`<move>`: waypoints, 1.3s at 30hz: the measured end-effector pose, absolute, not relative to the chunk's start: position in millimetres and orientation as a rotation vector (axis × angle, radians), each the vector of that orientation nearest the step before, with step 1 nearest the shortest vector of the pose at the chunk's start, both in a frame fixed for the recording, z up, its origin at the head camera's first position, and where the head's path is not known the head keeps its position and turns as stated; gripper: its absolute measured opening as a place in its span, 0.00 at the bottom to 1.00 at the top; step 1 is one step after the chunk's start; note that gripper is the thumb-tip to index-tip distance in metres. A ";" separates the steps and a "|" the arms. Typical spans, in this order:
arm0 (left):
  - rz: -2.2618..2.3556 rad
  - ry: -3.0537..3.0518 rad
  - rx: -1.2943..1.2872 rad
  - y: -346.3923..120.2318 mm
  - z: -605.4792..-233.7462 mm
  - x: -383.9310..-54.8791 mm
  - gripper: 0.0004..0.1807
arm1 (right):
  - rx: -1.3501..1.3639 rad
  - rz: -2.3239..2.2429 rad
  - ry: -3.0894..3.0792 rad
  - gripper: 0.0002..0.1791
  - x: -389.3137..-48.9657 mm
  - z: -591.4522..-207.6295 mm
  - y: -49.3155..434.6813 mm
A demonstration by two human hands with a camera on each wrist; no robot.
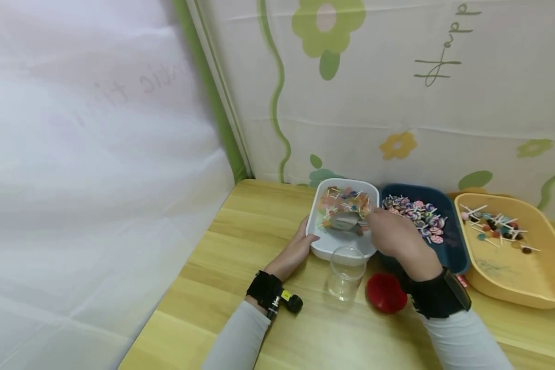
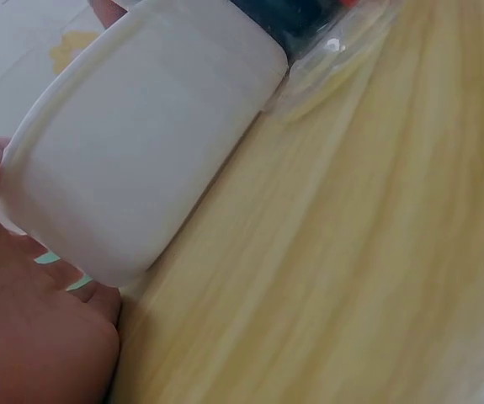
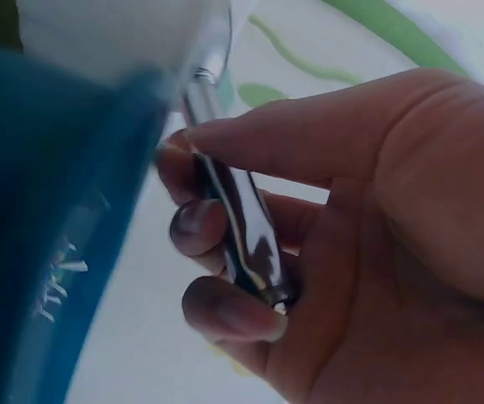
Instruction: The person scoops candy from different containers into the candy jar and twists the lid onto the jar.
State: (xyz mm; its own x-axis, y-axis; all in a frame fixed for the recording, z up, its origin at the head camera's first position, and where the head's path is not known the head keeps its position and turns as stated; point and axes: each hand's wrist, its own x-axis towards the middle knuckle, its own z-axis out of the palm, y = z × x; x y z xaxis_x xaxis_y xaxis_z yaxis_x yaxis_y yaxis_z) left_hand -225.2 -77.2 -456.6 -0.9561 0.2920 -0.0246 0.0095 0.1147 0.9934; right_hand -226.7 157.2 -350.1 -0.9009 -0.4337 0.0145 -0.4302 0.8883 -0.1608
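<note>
My left hand [image 1: 294, 252] grips the left side of a white plastic tray [image 1: 347, 183], its thumb over the rim and its fingers against the outer wall. Small wrapped candies [image 1: 335, 198], some with sticks, lie in the far part of that tray. Over the tray, my right hand [image 1: 395, 234] holds a metal scoop [image 1: 345, 221] whose bowl is low by the candies. Its shiny handle [image 3: 242, 223] runs between thumb and curled fingers in the right wrist view. Whether any candy lies in the bowl is unclear.
In front of the tray stands a clear plastic cup [image 1: 344, 280], with a red lid [image 1: 386, 294] right of it. A dark blue tray [image 1: 455, 246] of swirl lollipops and a yellow tray [image 1: 536, 272] of ball lollipops sit to the right. A printed curtain [image 1: 351, 103] hangs behind.
</note>
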 end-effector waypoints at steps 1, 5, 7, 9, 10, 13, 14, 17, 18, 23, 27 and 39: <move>1.935 2.178 0.307 -77.5 -455.6 -225.4 0.35 | -0.725 -0.255 3.012 0.12 -228.8 -352.4 155.2; 1.927 2.185 0.312 -78.3 -453.5 -225.3 0.35 | -0.816 -0.268 2.973 0.06 -234.3 -359.9 149.4; 1.925 2.187 0.311 -78.5 -454.2 -225.1 0.35 | -0.843 -0.267 2.970 0.05 -235.9 -362.5 148.2; 1.932 2.180 0.314 -78.9 -455.9 -225.1 0.35 | -0.847 -0.247 2.982 0.03 -236.1 -364.1 148.3; 1.934 2.176 0.319 -78.4 -456.4 -225.1 0.35 | -0.850 -0.244 2.982 0.03 -235.8 -364.6 149.5; 1.941 2.163 0.322 -77.6 -458.0 -224.5 0.35 | -0.852 -0.255 2.968 0.05 -235.3 -365.8 153.7; 1.939 2.159 0.322 -77.6 -458.3 -224.3 0.35 | -0.857 -0.269 2.958 0.05 -234.8 -365.7 155.2; 1.935 2.157 0.321 -77.8 -458.1 -222.8 0.35 | -0.874 -0.341 2.936 0.04 -234.5 -365.4 160.0; 1.933 2.155 0.324 -78.0 -457.8 -222.4 0.35 | -0.889 -0.369 2.927 0.04 -234.5 -365.2 161.6; 1.950 2.151 0.328 -79.1 -454.2 -221.8 0.35 | -0.938 -0.514 2.867 0.04 -237.0 -361.4 168.6; 1.964 2.166 0.329 -78.3 -454.9 -223.4 0.35 | -0.926 -0.596 2.815 0.10 -238.9 -357.7 176.7; 1.981 2.138 0.326 -78.5 -458.1 -224.1 0.34 | -0.922 -0.759 2.813 0.06 -234.7 -336.6 220.7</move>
State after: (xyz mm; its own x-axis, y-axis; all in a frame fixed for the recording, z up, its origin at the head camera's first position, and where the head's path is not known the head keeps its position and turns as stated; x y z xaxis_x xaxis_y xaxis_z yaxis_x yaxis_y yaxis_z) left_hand -224.1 -78.5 -458.1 -0.9539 0.3001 -0.0026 0.0201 0.0726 0.9972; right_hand -234.7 220.7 -336.6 -0.8146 -0.5757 0.0707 -0.5330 0.6950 -0.4825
